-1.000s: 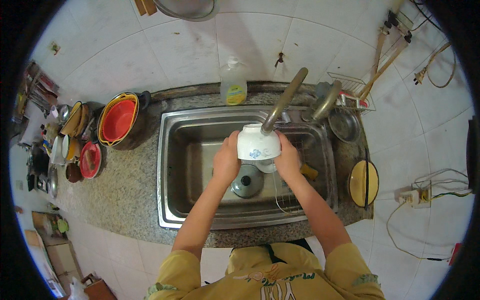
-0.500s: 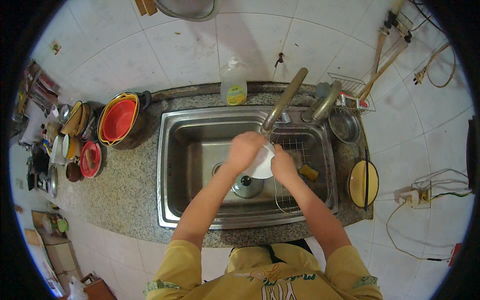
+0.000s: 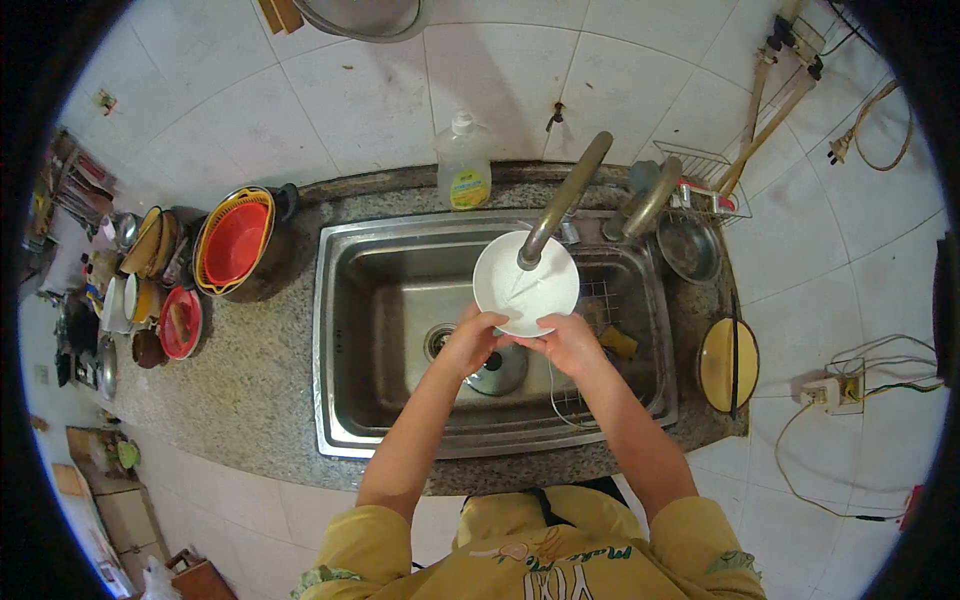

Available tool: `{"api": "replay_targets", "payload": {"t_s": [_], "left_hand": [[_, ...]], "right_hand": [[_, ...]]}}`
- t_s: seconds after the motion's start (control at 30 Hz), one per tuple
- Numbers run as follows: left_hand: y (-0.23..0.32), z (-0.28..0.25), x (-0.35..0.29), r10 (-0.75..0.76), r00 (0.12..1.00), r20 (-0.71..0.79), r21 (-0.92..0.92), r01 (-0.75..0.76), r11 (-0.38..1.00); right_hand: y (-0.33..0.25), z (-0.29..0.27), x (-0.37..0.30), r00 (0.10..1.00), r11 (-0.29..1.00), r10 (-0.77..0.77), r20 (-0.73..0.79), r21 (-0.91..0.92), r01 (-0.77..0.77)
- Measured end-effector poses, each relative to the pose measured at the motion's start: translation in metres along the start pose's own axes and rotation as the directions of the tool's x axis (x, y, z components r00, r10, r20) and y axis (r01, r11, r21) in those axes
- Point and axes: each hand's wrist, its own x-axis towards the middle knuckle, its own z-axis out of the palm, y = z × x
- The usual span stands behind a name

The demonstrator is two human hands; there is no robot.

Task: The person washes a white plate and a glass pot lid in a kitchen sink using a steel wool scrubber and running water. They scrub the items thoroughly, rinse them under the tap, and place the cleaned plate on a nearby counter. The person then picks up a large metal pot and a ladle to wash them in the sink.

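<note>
Under the faucet [image 3: 570,195], a white bowl [image 3: 545,296] faces upward over the sink [image 3: 380,300], and a thin stream of water seems to fall into it. My left hand [image 3: 471,345] grips its near left rim, thumb on top. On the near right rim, my right hand [image 3: 572,346] holds it the same way. Both sets of fingers are partly hidden beneath the bowl. Below my hands, a glass lid with a dark knob [image 3: 497,372] lies in the basin. A yellow sponge [image 3: 619,343] rests on the wire rack [image 3: 605,303] beside my right hand.
A clear soap bottle [image 3: 464,165] stands behind the sink. To the left are a pot with a red basin [image 3: 236,243] and a red plate [image 3: 181,322]. At right sit a metal bowl [image 3: 690,248] and a yellow dish [image 3: 722,368] with a dark stick across it.
The bowl has turned from a steep tilt to lying face up beneath the faucet. Both hands have shifted to its near rim, and my left hand has come down toward me.
</note>
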Motion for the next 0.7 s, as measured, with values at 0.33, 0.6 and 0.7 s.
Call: {"api": "replay_targets", "payload": {"t_s": [0.33,0.6,0.7], "left_hand": [[0.018,0.039,-0.024,0.38,0.919,0.109,0.778,-0.317,0.543],[0.018,0.035,-0.028,0.548,0.828,0.122,0.919,-0.303,0.254],[0.018,0.034,-0.028,0.593,0.798,0.109,0.962,-0.234,0.138]], "right_hand": [[-0.008,-0.048,0.042,0.952,0.956,-0.207,-0.227,-0.255,0.147],[-0.03,0.004,0.02,0.724,0.226,-0.676,0.137,-0.897,0.381],[-0.029,0.016,0.012,0.645,0.164,-0.736,0.205,-0.87,0.464]]}}
